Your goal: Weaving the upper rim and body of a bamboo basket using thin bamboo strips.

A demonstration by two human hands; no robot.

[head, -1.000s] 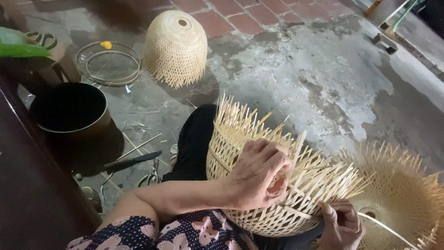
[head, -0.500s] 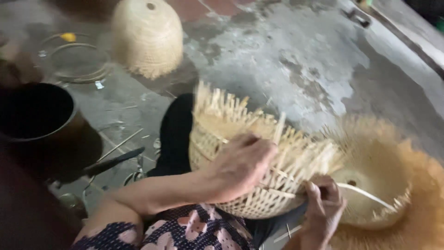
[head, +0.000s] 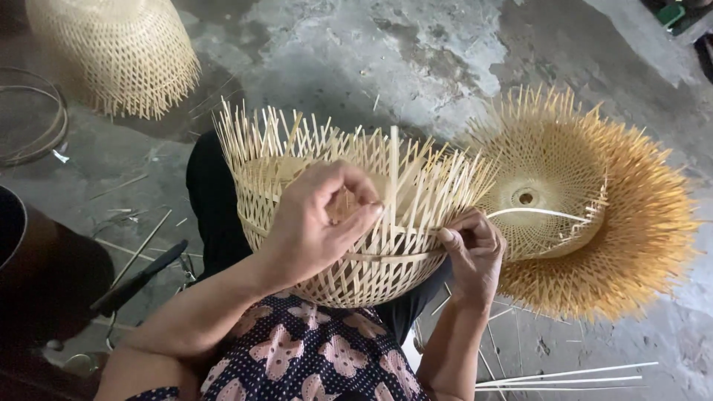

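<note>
Watching the head cam here: the pale woven bamboo basket (head: 349, 223) sits on the lap, its lower wall tightly woven while the rim is only loose upright splints, so I'd guess roughly halfway. Left hand (head: 319, 223) has fingers curled, pinching a splint at the rim; right hand (head: 469, 249) pinches a thin bamboo strip (head: 542, 214). Beyond lie a spiky unfinished bamboo basket (head: 587, 200) on the concrete floor (head: 416, 59) and a domed woven basket (head: 111, 52).

Person, seated: dark navy garment (head: 312, 356) printed with pink flowers and small dots, below the half-woven basket (head: 349, 223); black trousers (head: 212, 200) left of the basket. Forearms bare, no sleeves; left hand (head: 319, 223) and right hand (head: 471, 252) ungloved.
</note>
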